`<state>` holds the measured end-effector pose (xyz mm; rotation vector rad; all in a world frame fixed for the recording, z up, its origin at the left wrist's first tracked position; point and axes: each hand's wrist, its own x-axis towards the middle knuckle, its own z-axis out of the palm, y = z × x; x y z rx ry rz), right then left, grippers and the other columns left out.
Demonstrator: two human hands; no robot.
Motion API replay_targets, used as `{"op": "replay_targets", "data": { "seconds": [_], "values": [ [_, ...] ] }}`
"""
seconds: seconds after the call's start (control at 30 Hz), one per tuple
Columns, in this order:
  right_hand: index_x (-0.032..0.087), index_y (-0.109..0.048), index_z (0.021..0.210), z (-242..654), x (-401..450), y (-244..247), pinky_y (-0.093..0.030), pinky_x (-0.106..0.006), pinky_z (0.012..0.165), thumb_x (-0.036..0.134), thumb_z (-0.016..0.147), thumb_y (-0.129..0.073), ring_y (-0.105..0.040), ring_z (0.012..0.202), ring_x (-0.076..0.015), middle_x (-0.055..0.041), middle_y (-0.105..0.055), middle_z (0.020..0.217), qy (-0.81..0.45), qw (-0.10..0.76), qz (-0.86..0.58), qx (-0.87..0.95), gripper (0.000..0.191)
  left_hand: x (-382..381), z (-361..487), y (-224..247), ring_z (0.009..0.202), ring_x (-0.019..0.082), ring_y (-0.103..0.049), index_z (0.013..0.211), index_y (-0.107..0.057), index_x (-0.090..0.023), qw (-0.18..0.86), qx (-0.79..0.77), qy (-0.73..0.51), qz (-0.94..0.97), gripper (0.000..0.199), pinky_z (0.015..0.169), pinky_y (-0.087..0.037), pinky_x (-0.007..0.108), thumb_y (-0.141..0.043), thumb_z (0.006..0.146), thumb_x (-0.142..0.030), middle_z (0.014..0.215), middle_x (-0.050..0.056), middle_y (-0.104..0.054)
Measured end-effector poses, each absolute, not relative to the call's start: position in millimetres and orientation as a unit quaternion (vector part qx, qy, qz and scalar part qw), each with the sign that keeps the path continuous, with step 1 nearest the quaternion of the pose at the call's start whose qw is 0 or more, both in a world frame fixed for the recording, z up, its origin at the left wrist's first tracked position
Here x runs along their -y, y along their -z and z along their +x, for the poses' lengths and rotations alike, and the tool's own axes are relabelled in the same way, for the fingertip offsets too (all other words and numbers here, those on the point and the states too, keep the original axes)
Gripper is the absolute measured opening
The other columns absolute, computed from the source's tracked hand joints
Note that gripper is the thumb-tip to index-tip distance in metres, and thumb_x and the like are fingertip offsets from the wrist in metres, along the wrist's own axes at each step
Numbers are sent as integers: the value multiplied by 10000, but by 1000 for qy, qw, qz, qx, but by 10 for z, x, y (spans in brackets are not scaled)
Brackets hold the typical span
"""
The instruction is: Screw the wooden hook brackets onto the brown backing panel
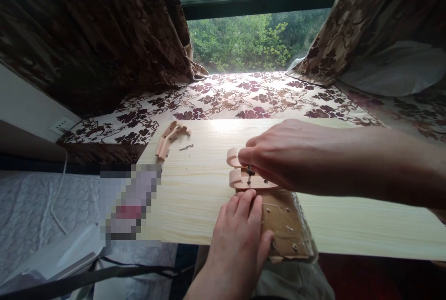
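My right hand (pixel 268 151) is closed around a small screwdriver-like tool (pixel 249 172); its handle is hidden in the fingers. The dark shaft points down at a pale wooden piece with a curled end (pixel 237 179). A second curled wooden end (pixel 232 157) lies just behind it, partly covered by the hand. My left hand (pixel 239 225) rests on a brown cardboard packet (pixel 284 225) wrapped in clear plastic. Its fingers are stretched out, with the tips at the front edge of the nearer wooden piece and the thumb apart on the cardboard.
A pale wooden board (pixel 188 188) serves as the work surface. On its left lie more curved wooden pieces (pixel 169 140) and a few screws (pixel 186 147). Floral cloth (pixel 244 95) covers the window ledge behind. At lower left are a quilted bed cover (pixel 28 207) and a black strap (pixel 114 274).
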<state>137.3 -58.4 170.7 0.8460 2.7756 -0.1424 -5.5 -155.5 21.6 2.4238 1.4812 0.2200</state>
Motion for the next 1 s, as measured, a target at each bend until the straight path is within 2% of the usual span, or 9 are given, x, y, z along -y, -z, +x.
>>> {"op": "replay_targets", "data": {
  "seconds": [0.3,0.43,0.53,0.67,0.8,1.0],
  "values": [
    [201,-507,682,1366,535,-1536,-181,-287,429,204,897,-511,-252,416,-90,40,-455,521,5,75,306,-949,215,1557,-60,-200,1205,328,-473,1317,-478,-113,130,-510,-81,846,524,1004,-438,514,-599,819,-227,1360,151,-495],
    [201,-532,700,1362,563,-1660,-218,-276,428,182,869,-565,-349,436,-93,36,-519,563,12,122,303,-945,173,1568,-62,-203,1208,329,-471,1315,-479,-122,133,-511,-79,846,518,1003,-439,515,-596,825,-242,1364,143,-493],
    [205,-540,717,1373,572,-1711,-255,-270,456,161,866,-575,-417,499,-102,31,-569,642,32,112,283,-952,160,1568,-62,-203,1214,326,-463,1322,-476,-121,139,-511,-77,845,517,1009,-431,519,-589,833,-246,1369,142,-488],
    [197,-502,662,1386,544,-1637,-248,-274,455,190,920,-506,-353,471,-92,34,-534,607,27,113,290,-950,258,1554,-61,-198,1208,328,-461,1328,-474,-115,143,-511,-78,844,533,1009,-431,518,-601,827,-247,1371,143,-485],
    [205,-486,655,1375,513,-1553,-221,-282,447,169,900,-510,-270,453,-101,38,-479,568,3,117,313,-943,249,1541,-57,-198,1189,337,-469,1316,-487,-98,145,-510,-80,844,539,990,-444,524,-620,810,-232,1355,150,-496],
    [204,-518,676,1359,537,-1639,-233,-285,433,145,863,-548,-322,444,-101,41,-493,566,-8,146,319,-936,199,1535,-60,-197,1175,329,-476,1313,-487,-99,138,-502,-88,849,533,978,-453,518,-613,810,-221,1349,152,-498]
  ]
}}
